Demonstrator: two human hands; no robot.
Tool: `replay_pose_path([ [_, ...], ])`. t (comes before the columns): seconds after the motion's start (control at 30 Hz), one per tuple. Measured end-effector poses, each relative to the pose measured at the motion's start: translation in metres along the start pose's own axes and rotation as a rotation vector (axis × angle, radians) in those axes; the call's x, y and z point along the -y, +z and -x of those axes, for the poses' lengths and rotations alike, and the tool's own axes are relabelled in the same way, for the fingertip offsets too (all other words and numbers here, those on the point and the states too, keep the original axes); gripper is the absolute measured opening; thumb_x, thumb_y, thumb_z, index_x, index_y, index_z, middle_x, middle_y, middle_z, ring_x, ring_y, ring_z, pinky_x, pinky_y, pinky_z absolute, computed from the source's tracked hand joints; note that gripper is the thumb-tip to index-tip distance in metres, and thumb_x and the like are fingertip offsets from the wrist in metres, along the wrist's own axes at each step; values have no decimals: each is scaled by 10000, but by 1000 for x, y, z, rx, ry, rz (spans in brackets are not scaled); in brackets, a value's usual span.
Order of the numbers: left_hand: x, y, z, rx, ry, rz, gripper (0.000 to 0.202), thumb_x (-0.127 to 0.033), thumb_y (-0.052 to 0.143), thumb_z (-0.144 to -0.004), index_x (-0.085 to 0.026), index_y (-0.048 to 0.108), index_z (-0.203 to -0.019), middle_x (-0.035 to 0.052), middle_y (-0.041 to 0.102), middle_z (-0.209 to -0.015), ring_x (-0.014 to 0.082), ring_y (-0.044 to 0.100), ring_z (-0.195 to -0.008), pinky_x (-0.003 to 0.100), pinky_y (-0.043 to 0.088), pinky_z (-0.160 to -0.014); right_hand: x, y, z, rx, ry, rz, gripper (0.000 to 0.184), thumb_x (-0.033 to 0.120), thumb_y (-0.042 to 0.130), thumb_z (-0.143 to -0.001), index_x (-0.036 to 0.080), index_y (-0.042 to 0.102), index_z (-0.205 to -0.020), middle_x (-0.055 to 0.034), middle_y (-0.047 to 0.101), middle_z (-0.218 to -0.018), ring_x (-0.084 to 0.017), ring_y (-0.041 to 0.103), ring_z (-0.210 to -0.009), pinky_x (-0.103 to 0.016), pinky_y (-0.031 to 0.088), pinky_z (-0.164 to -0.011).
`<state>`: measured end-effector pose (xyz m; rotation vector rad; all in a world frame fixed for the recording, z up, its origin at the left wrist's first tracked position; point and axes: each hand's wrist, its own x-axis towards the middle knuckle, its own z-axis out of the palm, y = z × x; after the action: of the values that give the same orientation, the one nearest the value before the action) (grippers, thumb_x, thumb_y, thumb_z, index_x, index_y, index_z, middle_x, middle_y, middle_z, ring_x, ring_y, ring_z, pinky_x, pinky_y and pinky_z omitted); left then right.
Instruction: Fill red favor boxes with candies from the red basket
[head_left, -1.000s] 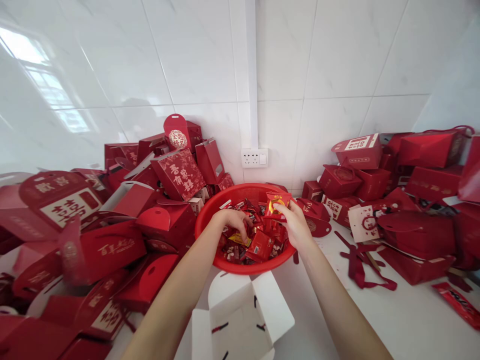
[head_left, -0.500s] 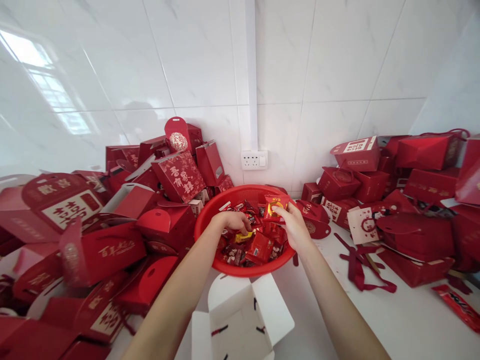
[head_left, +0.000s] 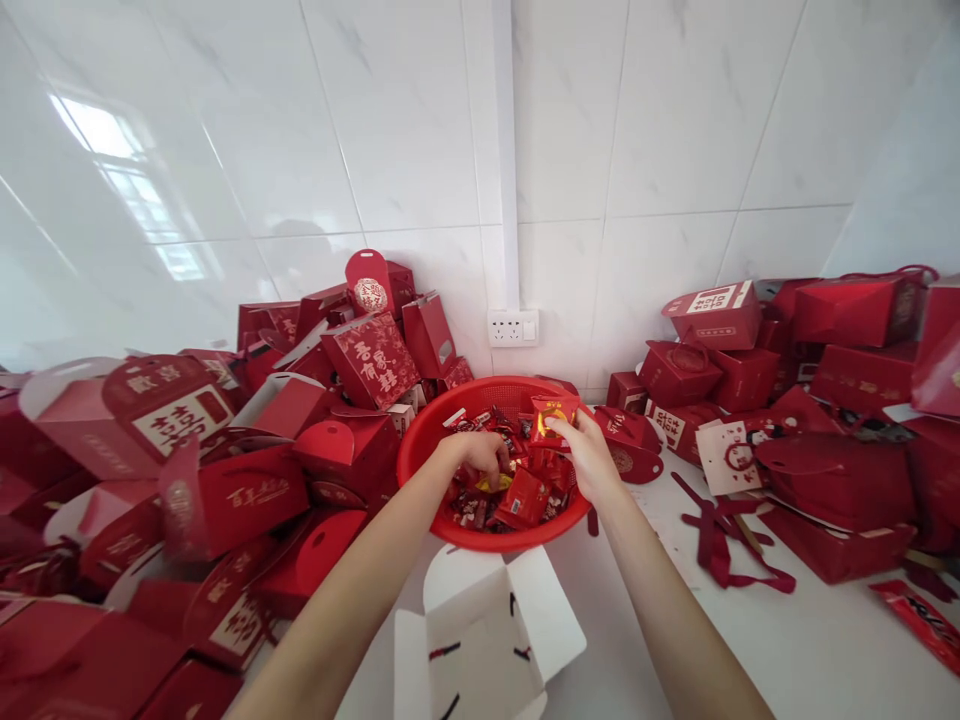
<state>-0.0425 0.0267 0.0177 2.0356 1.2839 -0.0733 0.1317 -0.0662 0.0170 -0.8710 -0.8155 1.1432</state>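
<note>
Between the thumb and fingers of my right hand (head_left: 589, 450) is a red candy packet (head_left: 553, 418) with a gold emblem, held over the right side of the red plastic basket (head_left: 416, 440). My left hand (head_left: 484, 455) reaches down into the basket, fingers bent and drawn together. Its fingertips are at a yellow-wrapped candy (head_left: 491, 484); what they pinch, if anything, is hidden. Around them lie many small wrapped sweets and a larger red packet (head_left: 523, 498). In front of the basket stands an open white-lined box (head_left: 484, 640), flaps spread, with dark cord ends showing inside.
Red gift boxes (head_left: 232, 500) are heaped on the left, and another heap of red boxes (head_left: 832, 480) fills the right. Dark red ribbons (head_left: 724, 530) and a red wrapped bar (head_left: 922, 620) lie on the white table (head_left: 675, 590). A socket (head_left: 514, 328) is on the tiled wall.
My left hand has shifted slightly right, its fingers curling in over the yellow candy. My right hand keeps the red packet in nearly the same place. The view has tilted slightly.
</note>
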Motion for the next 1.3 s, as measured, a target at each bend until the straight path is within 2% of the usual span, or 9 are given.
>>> replay_pose_path([
  [0.1, -3, -6, 12, -126, 42, 39, 304, -149, 785, -488, -195, 784, -789, 16, 705, -690, 217, 652, -677, 275, 499, -667, -1, -1, -2, 0, -9, -15, 284, 298, 792, -599, 222, 712, -860, -5, 792, -886, -240, 728, -883, -327, 543, -767],
  [0.2, -5, -7, 32, -284, 121, 103, 339, -272, 743, -667, -199, 776, -997, 38, 751, -943, 236, 678, -913, 270, 513, -806, -1, -3, -4, 1, -1, -35, 306, 297, 801, -582, 225, 713, -866, 8, 788, -858, -234, 723, -864, -322, 540, -752],
  [0.33, -8, 8, 61, -388, 260, 467, 478, -381, 758, -752, -163, 718, -1175, 81, 722, -1095, 232, 668, -959, 305, 544, -816, 8, -3, -1, 38, 45, -72, 296, 306, 830, -560, 226, 712, -820, 15, 773, -779, -228, 720, -784, -324, 543, -701],
  [0.47, -11, 28, 77, -403, 349, 993, 502, -346, 857, -697, -166, 712, -1143, 86, 697, -1142, 205, 677, -941, 327, 587, -794, 24, 1, 9, 110, 99, -113, 252, 317, 849, -548, 238, 713, -745, 16, 771, -778, -216, 717, -757, -323, 561, -676],
  [0.57, -13, 36, 85, -399, 397, 1180, 411, -293, 860, -712, -157, 732, -1078, 87, 711, -1131, 206, 688, -953, 350, 602, -830, 32, 6, 16, 159, 127, -114, 236, 324, 848, -550, 243, 726, -736, 11, 773, -793, -218, 719, -767, -332, 574, -688],
  [0.83, -15, 47, 99, -337, 438, 1349, 243, -244, 806, -785, -138, 776, -1002, 106, 728, -1138, 201, 695, -989, 307, 610, -863, 40, 12, 29, 219, 126, -45, 291, 304, 878, -539, 225, 756, -791, -11, 795, -829, -228, 736, -814, -327, 573, -715],
  [1.1, -13, 54, 93, -316, 324, 1401, 214, -85, 658, -821, -110, 755, -1011, 114, 730, -1136, 199, 703, -993, 320, 608, -886, 37, 16, 33, 320, 139, 107, 339, 348, 890, -558, 211, 770, -843, -43, 807, -859, -260, 753, -860, -361, 584, -755],
  [1.2, -15, 54, 96, -324, 314, 1426, 190, -133, 643, -837, -120, 754, -990, 111, 743, -1103, 213, 711, -974, 345, 617, -870, 35, 15, 33, 328, 114, 129, 330, 347, 894, -563, 208, 772, -836, -40, 807, -851, -256, 751, -875, -371, 579, -809],
  [1.3, -18, 55, 102, -295, 392, 1365, 247, -206, 744, -804, -108, 753, -1030, 124, 754, -1077, 237, 722, -981, 367, 601, -915, 33, 12, 33, 355, 102, 141, 324, 341, 885, -601, 204, 779, -874, -44, 808, -870, -242, 751, -841, -369, 578, -806],
])
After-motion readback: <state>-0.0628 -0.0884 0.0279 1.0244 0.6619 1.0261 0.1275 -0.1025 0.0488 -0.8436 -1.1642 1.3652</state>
